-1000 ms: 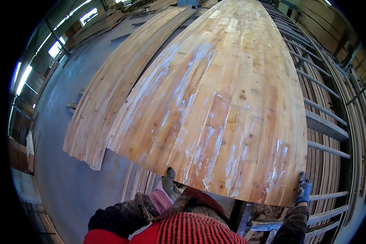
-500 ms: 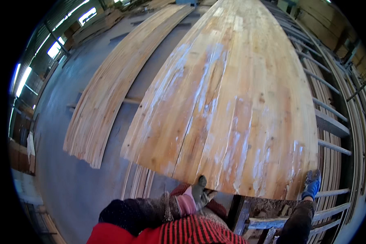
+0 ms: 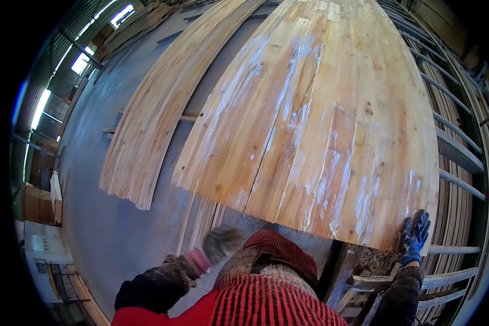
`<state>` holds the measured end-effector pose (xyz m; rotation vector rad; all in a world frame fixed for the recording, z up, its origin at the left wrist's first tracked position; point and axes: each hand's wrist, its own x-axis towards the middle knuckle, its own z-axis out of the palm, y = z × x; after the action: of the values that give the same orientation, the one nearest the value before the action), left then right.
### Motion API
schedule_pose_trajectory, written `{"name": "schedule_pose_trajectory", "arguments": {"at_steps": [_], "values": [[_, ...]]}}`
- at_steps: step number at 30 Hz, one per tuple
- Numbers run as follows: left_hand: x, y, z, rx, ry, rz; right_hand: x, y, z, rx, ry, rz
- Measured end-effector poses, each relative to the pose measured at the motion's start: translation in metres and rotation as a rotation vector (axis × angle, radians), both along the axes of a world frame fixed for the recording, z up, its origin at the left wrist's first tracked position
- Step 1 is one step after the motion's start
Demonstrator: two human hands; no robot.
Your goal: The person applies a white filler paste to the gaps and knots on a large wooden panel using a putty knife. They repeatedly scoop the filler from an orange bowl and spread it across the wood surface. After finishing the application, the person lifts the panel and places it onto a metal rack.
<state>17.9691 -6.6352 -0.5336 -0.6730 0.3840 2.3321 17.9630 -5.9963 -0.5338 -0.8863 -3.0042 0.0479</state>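
Observation:
A wide wooden panel (image 3: 320, 130), glued up from many narrow strips, stretches away in front of me. White glue-like smears run along several of its seams. My right hand (image 3: 416, 234), in a blue and dark glove, lies on the panel's near right corner with fingers outstretched. My left hand (image 3: 223, 243), gloved in grey, is in the air left of my body, apart from the panel's near edge. Motion smears its fingers, and I see nothing clearly in it.
A narrower wooden panel (image 3: 171, 106) lies to the left on low supports above the grey floor (image 3: 95, 174). Along the right runs a metal rack with crossbars (image 3: 462, 185) and long strips of wood. More strips (image 3: 198, 223) lie below the near edge.
My left hand has let go of the panel's near edge and swung left. My right hand has gone from gripping the corner to lying flat on it. The view has shifted slightly.

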Motion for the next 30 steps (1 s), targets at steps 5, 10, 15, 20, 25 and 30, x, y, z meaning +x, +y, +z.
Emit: {"name": "schedule_pose_trajectory", "arguments": {"at_steps": [5, 10, 15, 20, 25, 30], "values": [[-0.055, -0.166, -0.002, -0.989, 0.311, 0.501, 0.006, -0.001, 0.0, 0.004, -0.048, -0.064], [-0.176, -0.185, 0.023, -1.156, 0.491, 0.736, 0.0, -0.018, 0.001, -0.045, -0.049, -0.08], [-0.247, -0.148, 0.027, -1.272, 0.558, -0.032, -0.01, -0.025, 0.014, -0.063, -0.068, -0.154], [-0.25, -0.13, 0.026, -1.201, 0.69, -0.336, -0.003, -0.018, 0.025, -0.086, -0.095, -0.188], [-0.246, -0.147, 0.036, -1.254, 0.631, -0.436, -0.012, -0.039, 0.022, -0.027, -0.077, -0.171], [-0.255, -0.136, 0.015, -1.365, 0.741, -0.393, -0.003, -0.027, 0.014, 0.048, -0.025, -0.172]]}}
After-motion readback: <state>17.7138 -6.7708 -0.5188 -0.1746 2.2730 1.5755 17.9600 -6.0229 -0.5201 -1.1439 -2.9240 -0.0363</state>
